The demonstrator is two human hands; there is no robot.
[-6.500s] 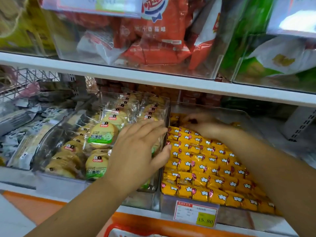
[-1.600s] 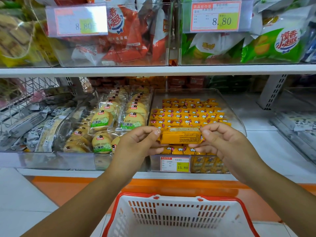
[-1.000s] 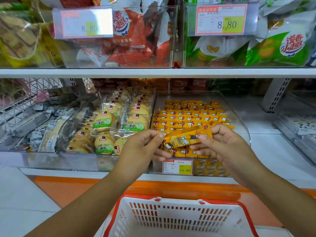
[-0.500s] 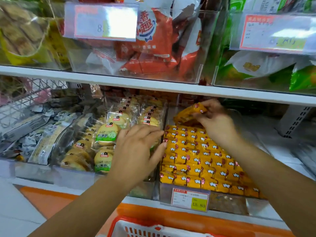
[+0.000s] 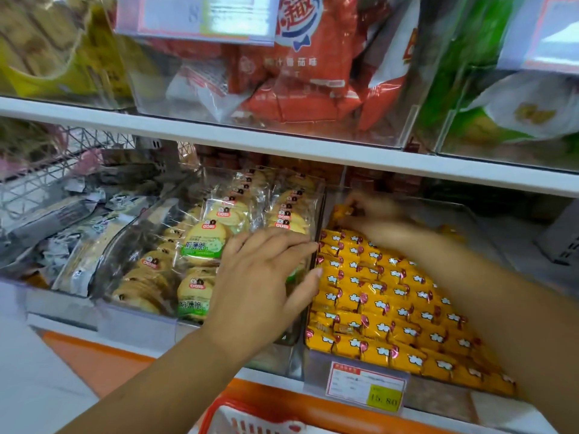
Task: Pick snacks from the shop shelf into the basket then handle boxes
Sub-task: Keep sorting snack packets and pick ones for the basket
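The left hand (image 5: 266,277) lies flat, fingers straight, against the wall between two clear bins; the right hand (image 5: 372,214) — blurred — reaches to the back of the yellow-snack bin (image 5: 316,368), fingers curled on a yellow packet (image 5: 340,212); the red basket (image 5: 219,413) shows below the shelf.

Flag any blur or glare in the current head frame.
Head view: right hand at the back of the yellow snacks is motion-smeared; left hand is fairly sharp; upper price label is washed out by glare, while the lower price tag reads 15.80; frame edges are soft.
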